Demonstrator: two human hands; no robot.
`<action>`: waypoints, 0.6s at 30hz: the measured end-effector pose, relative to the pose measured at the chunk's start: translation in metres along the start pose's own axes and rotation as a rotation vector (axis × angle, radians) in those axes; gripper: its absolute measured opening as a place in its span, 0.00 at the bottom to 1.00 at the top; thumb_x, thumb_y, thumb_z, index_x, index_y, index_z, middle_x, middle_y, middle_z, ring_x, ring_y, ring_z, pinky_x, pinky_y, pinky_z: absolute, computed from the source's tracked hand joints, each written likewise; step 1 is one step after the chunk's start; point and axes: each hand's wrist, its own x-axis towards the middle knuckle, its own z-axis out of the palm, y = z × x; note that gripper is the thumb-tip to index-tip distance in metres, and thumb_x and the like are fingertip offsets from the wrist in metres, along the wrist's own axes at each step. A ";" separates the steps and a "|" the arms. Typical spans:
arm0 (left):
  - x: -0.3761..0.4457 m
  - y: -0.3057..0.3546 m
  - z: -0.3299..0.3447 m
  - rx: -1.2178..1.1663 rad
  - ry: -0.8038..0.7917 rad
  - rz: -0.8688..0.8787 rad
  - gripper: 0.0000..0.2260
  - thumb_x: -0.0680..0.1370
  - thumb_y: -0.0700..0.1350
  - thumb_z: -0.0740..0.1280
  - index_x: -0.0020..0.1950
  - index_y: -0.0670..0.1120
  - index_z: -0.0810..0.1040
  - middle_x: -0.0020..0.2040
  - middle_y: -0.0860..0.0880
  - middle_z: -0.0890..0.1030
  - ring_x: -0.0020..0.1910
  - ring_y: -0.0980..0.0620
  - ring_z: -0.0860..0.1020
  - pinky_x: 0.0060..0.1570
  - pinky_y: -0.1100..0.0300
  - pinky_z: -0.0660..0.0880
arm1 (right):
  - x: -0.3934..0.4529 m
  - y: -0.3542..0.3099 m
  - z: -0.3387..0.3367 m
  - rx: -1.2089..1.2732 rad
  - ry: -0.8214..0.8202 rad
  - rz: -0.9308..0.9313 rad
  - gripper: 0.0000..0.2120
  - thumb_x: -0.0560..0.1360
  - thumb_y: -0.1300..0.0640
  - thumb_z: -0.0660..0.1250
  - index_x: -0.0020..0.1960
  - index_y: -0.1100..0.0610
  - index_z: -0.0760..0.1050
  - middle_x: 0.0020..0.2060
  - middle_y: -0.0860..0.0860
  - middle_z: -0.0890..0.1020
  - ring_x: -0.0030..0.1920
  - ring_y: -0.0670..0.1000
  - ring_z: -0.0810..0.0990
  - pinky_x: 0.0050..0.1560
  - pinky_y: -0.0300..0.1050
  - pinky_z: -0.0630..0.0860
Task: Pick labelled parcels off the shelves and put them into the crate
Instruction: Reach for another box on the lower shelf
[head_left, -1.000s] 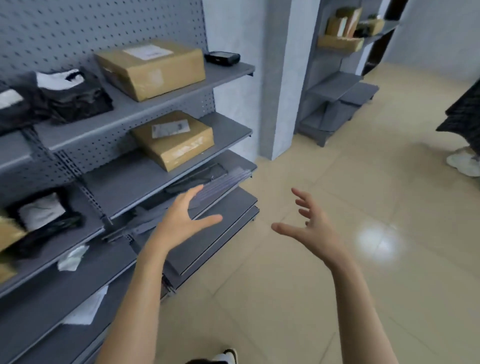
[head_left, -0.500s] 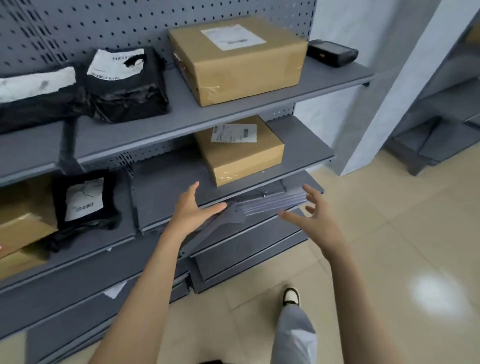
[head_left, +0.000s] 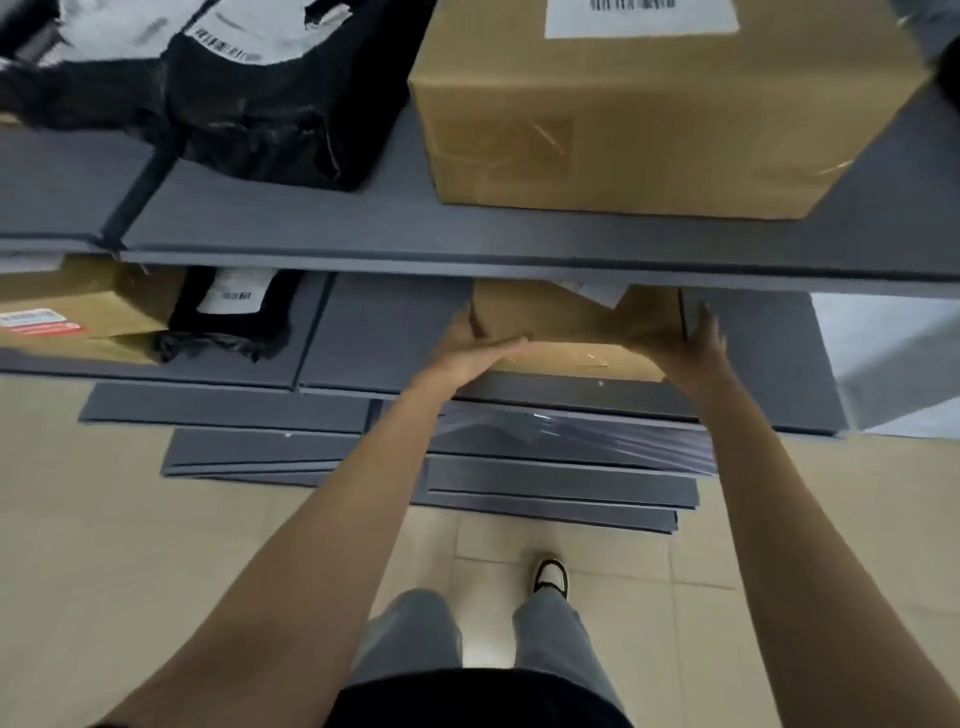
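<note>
Both hands are closing on one parcel: the left hand is pressing its palm to the near left corner of a small cardboard box, thumb lying along the front top edge, while the right hand is bracing the opposite side with fingers spread up the cardboard. The box is sitting on the middle shelf, half hidden under the lip of the upper shelf, with a corner of its white label just peeping out.

By the look of it the job is sitting at the very start of a pick: the box is clasped but not yet lifted off the shelf, and no crate is showing anywhere, so how much has already been packed cannot be told. Plenty is waiting. A large cardboard box with a barcode label and a black plastic mailer are lying on the upper shelf; another black mailer and a brown box with a red sticker are lying to the left on the middle shelf.

Half a second earlier both hands were hovering empty, fingers spread, in front of the lower shelves and short of the box; now they are reaching in and touching it on both sides, and the person is standing much closer to the racking, looking almost straight down past grey trousers and a shoe on the tiled floor.
</note>
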 end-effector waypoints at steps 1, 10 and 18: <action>0.004 0.002 0.003 0.009 0.002 -0.004 0.32 0.69 0.52 0.74 0.68 0.50 0.64 0.53 0.59 0.72 0.56 0.57 0.69 0.54 0.67 0.64 | 0.008 0.000 0.003 -0.014 -0.016 0.007 0.50 0.67 0.51 0.76 0.77 0.54 0.46 0.74 0.60 0.55 0.73 0.63 0.56 0.73 0.59 0.56; 0.008 0.005 0.001 0.012 0.106 -0.016 0.34 0.67 0.45 0.77 0.68 0.42 0.65 0.55 0.51 0.73 0.54 0.54 0.72 0.49 0.70 0.67 | 0.012 0.015 0.007 0.154 -0.073 -0.014 0.46 0.65 0.57 0.77 0.74 0.52 0.54 0.69 0.55 0.63 0.67 0.58 0.66 0.69 0.52 0.65; -0.047 -0.018 -0.064 -0.065 0.081 0.107 0.33 0.63 0.39 0.79 0.63 0.52 0.67 0.54 0.59 0.72 0.50 0.63 0.72 0.36 0.77 0.71 | -0.101 0.016 0.027 0.161 -0.080 -0.032 0.46 0.64 0.57 0.78 0.74 0.52 0.56 0.63 0.50 0.63 0.52 0.45 0.67 0.55 0.44 0.65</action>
